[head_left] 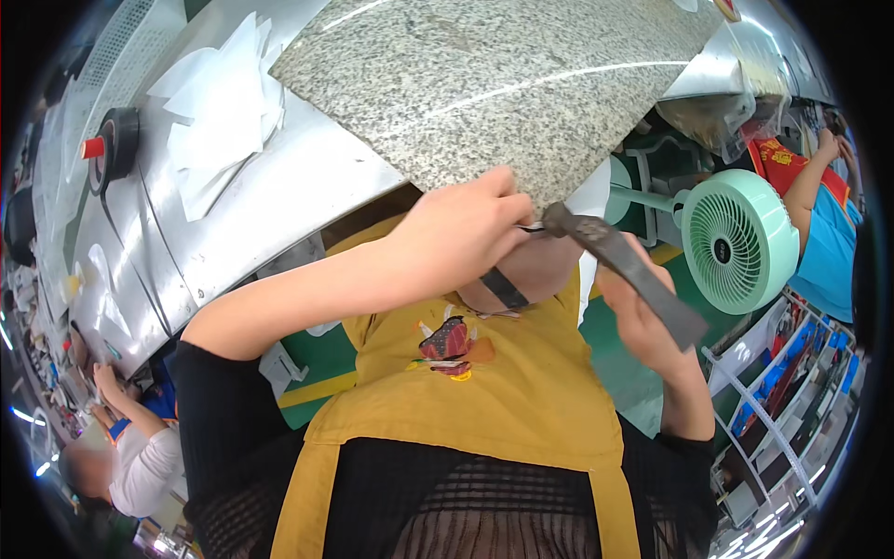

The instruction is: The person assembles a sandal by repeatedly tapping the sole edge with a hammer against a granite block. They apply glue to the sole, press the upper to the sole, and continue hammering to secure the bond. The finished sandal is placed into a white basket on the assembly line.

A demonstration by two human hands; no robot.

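My right hand (643, 317) is closed round a hammer (626, 264), whose dark metal head slants across in front of the fingers; most of its handle is hidden. At the near corner of a speckled stone slab (503, 112), my left hand (461, 233) has its fingers curled and pinched. A thin dark edge shows at the fingertips, but what they hold is hidden. Just below lies a rounded pinkish-beige piece (549, 265) with a black band (504, 289) across it, against my yellow apron (484, 396). One end of the hammer head is close to the left fingertips.
White sheets (219, 121) lie on the metal table (317, 149) at left, with a black roll (118, 144) beyond. A green fan (740, 240) stands at right, near a wire rack (768, 419). Other people work at the far left and far right.
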